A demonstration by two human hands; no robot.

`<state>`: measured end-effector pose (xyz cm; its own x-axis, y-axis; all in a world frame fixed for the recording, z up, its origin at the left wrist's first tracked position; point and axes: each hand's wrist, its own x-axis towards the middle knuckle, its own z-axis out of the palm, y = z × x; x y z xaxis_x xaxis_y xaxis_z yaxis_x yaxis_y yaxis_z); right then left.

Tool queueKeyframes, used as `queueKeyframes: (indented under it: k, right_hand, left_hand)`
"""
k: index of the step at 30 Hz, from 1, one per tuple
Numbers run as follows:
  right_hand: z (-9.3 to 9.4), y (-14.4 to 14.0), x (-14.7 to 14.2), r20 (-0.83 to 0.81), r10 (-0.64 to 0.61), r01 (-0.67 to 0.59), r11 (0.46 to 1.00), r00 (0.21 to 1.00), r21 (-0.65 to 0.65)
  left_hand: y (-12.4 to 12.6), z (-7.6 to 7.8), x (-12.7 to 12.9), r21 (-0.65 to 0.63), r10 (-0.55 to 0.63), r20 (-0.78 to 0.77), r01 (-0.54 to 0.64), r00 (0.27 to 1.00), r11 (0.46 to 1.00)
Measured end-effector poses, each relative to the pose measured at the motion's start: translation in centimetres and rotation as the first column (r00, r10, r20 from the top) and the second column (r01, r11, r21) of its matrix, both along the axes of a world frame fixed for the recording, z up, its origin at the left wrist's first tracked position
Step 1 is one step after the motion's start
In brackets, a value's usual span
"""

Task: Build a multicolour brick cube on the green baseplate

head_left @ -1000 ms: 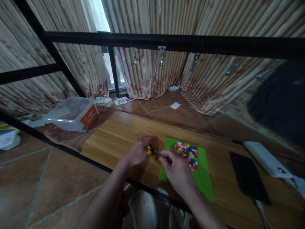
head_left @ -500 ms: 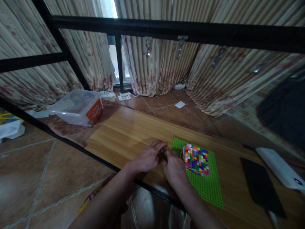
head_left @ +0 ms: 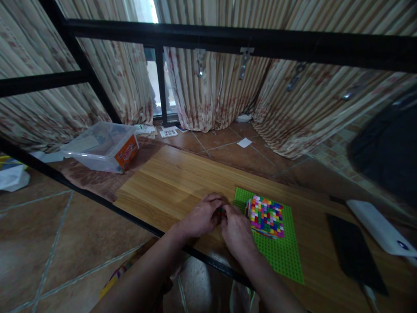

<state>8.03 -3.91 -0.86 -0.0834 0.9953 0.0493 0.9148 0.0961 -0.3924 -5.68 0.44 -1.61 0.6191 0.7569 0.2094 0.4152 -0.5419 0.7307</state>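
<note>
One wood-topped desk bears a green studded baseplate. By its left edge the left hand and right hand meet, fingers curled inward. On the baseplate sits a stack of multicoloured bricks, near the right hand. Each grip is nearly closed around small bricks, red and dark, mostly hidden between the fingertips.

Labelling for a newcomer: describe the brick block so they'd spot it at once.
On the wooden tabletop, find the bright green studded baseplate beside the right hand. The brick block sits on it: a squarish stack with a patchwork top of pink, orange, white, red and more. That mix sets it apart from the plain green baseplate and the flat black object farther right.
</note>
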Motion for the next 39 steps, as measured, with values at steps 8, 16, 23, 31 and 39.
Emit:
queueKeyframes:
  k: [8,16,23,31,39]
  right_hand:
    - [-0.3,-0.5,-0.1,-0.114,-0.007,0.018,0.996,0.993,0.091]
    - [1.4,-1.0,0.5,-0.328,-0.018,0.087,0.977,0.945,0.196]
    - [2.9,-1.5,1.0,-0.479,-0.049,0.148,0.974,0.877,0.171]
    - [3.6,-1.3,3.6,-0.576,-0.077,0.235,0.95,0.814,0.205]
    - [4.3,-0.8,13.5,-0.739,-0.316,0.522,0.851,0.595,0.056]
  left_hand:
    - [0.1,0.0,0.1,-0.018,0.055,-0.041,-0.055,0.998,0.998]
    - [-0.5,2.7,0.2,-0.047,0.011,0.01,-0.011,1.0,0.999]
    - [-0.9,4.4,0.6,-0.219,0.049,0.126,-0.02,0.991,0.975]
    - [-1.0,3.6,1.9,-0.243,0.201,0.198,-0.15,0.96,0.958]
    - [-0.7,2.9,2.8,-0.243,0.266,0.226,-0.21,0.937,0.947]
